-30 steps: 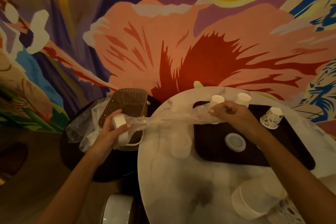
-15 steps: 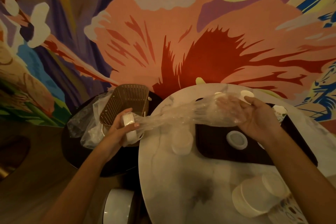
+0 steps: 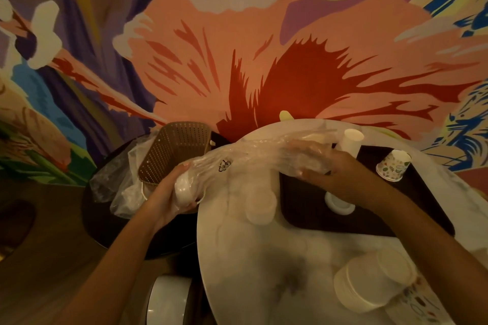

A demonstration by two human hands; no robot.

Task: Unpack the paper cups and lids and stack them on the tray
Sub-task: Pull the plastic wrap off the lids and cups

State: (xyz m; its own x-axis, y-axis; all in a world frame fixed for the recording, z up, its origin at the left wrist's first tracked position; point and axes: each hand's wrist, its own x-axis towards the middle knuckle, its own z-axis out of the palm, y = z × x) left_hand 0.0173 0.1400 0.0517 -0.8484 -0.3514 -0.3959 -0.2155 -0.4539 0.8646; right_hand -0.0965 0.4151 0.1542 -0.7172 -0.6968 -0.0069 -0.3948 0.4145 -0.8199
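Left hand (image 3: 167,192) with fingers curled round white lids (image 3: 184,189) inside clear plastic sleeve (image 3: 245,161) off counter (image 3: 264,258) edge, right hand (image 3: 322,166) under sleeve above dark tray (image 3: 303,208), its fingers' grip unclear, patterned cup (image 3: 393,166) on tray

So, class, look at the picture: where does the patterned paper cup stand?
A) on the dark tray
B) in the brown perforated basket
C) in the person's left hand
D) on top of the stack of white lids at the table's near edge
A: the patterned paper cup stands on the dark tray, to the right of the plain white cups.
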